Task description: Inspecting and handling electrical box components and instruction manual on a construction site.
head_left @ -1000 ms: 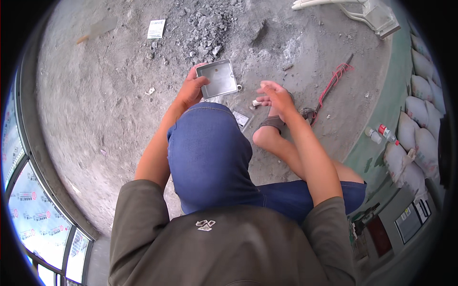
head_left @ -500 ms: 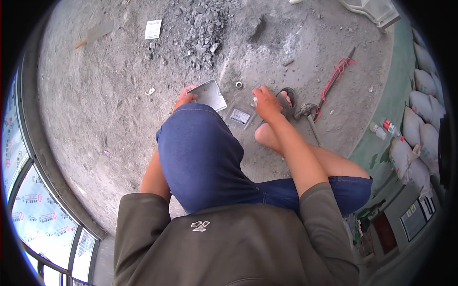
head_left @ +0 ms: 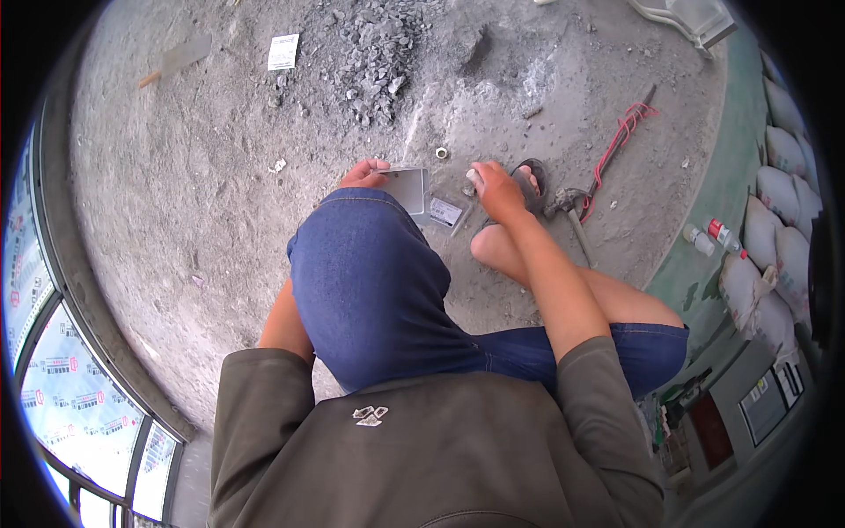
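Beyond my raised knee, my left hand (head_left: 363, 173) grips a shallow grey rectangular box (head_left: 407, 190) by its left side, the knee hiding part of it. The fingers of my right hand (head_left: 500, 192) are closed around a small whitish piece (head_left: 475, 179), too small to name, held just above the ground. Between the hands lies a clear plastic bag with a printed label (head_left: 446, 212), its left side partly behind the box. A small white ring (head_left: 442, 153) rests on the ground just beyond the box.
To the right of my sandalled foot (head_left: 532, 180) lie a hammer (head_left: 569, 204) and a bar wound with pink cord (head_left: 623, 132). Farther off are a gravel heap (head_left: 374, 62), a white card (head_left: 283, 52) and a scraper (head_left: 180, 60). Bottles (head_left: 723, 235) and white sacks (head_left: 775, 189) line the right.
My left hand has moved right with the box, which has turned and now overlaps the bag's left side. My right hand has shifted only slightly.
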A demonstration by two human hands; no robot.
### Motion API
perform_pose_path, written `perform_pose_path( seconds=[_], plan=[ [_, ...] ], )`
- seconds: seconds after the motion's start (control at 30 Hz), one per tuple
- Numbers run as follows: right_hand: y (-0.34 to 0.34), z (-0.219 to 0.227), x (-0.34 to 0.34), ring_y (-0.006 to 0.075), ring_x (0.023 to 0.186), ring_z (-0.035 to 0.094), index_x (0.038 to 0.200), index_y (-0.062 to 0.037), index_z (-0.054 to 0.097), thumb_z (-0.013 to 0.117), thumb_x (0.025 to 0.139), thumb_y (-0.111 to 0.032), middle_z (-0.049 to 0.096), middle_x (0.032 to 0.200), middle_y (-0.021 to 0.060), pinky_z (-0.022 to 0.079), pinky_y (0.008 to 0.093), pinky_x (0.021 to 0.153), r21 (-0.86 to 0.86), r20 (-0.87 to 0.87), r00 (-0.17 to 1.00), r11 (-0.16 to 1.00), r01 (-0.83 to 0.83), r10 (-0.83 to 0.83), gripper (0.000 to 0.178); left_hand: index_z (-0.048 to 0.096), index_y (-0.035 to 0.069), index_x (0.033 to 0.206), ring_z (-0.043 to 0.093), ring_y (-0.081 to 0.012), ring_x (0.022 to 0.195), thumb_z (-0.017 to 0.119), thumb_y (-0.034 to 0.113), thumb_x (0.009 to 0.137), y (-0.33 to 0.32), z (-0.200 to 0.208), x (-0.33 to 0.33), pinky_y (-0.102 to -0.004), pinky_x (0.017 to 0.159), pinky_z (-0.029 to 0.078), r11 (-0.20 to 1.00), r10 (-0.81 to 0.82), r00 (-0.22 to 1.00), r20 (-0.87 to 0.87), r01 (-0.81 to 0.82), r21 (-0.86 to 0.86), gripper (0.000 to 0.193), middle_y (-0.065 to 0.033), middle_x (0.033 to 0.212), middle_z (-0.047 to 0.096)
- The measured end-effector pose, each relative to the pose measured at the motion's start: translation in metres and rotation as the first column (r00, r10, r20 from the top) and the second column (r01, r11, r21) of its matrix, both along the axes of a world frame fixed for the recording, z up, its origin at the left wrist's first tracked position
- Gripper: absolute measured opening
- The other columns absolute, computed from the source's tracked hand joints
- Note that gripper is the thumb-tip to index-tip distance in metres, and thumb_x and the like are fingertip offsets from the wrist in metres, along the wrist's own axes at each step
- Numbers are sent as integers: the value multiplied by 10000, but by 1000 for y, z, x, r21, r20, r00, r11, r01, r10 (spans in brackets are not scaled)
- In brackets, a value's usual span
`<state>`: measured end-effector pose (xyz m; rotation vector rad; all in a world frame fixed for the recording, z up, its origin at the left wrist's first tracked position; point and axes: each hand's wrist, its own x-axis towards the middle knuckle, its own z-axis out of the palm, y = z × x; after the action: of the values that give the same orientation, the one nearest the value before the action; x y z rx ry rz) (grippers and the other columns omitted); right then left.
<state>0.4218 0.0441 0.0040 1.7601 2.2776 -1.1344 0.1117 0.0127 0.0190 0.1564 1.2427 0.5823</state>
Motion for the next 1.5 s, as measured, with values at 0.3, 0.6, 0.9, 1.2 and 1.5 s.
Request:
perform_pose_path(
  seconds=[0.3,0.6,0.9,1.2,1.5],
  plan=[
    [35,26,-21,88,822,624,1282,-34,557,621,924,-172,649,1048,43,494,238,655,-815,-210,718,525,246,-663,389,529,42,1201,612,-141,940,643,35,858,-13,-57,19,-300,829,493,926,-265,938,-222,312,213,362,-56,1031,638],
    [32,23,-19,147,897,651,1324,-38,513,596,951,-161,659,1085,92,519,254,717,-865,-191,542,401,301,-819,402,526,24,1301,604,-285,1124,671,72,828,-9,-37,24,-347,988,455,774,-362,746,-559,574,266,498,-187,1189,629],
    [24,22,-35,162,908,653,1333,-26,512,611,954,-168,668,1080,98,517,276,778,-894,-162,380,299,334,-911,417,568,78,1251,538,-352,1181,680,76,792,-14,-21,24,-394,1031,433,585,-130,521,-844,727,359,472,-166,1271,563],
    [24,41,-74,145,941,646,1198,-4,588,685,907,-164,675,1065,79,503,271,813,-825,-272,526,477,304,-806,346,635,65,1132,586,-297,1066,656,103,875,27,33,34,-383,917,487,429,-45,595,-802,737,523,260,-108,1084,651],
    [22,25,-96,138,862,672,1065,-17,660,709,828,-96,709,959,83,536,281,771,-528,-379,681,751,396,-626,255,580,17,1224,644,-127,834,628,167,957,30,12,21,-273,668,523,921,-158,932,-326,258,292,310,-72,958,677]
  ],
)
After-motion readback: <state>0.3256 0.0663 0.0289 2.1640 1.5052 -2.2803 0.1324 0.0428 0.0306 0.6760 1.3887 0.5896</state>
